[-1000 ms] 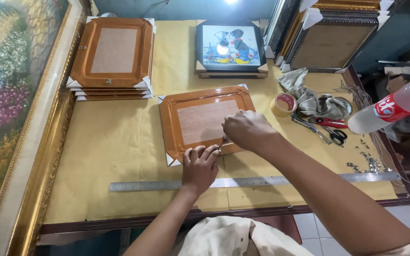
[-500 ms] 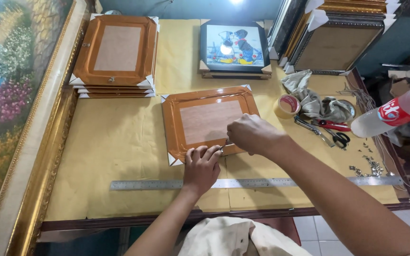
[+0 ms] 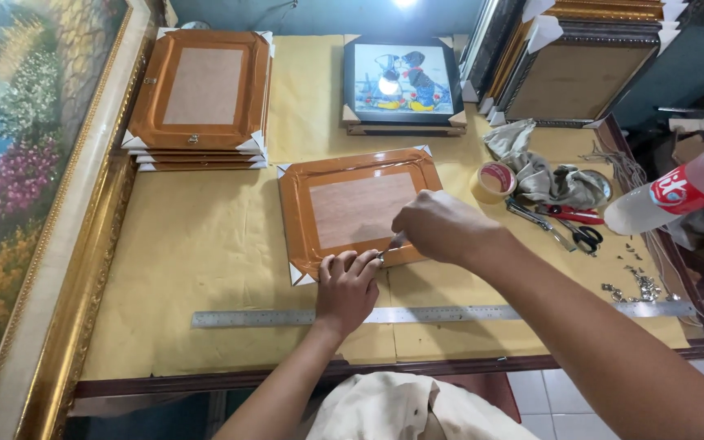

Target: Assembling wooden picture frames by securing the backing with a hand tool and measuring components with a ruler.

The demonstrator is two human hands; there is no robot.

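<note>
Yellow paper covers the table [image 3: 205, 269], and a brown picture frame [image 3: 358, 208] lies face down in the middle of it. Its long side runs left to right, a bit tilted. The left hand [image 3: 349, 287] presses fingertips down on the near edge. The right hand [image 3: 442, 228] pinches a small metal thing [image 3: 390, 247] there; what it is I cannot tell. Best to keep the frame flat and steady, and push gently

A bright lamp [image 3: 405, 3] above the far edge of my table [image 3: 205, 244] lights everything evenly and warmly. It glares white off the glass of the framed picture [image 3: 401, 77]. Shadows stay soft. Focus is sharp mid-table; the edges bend and darken at right.
</note>
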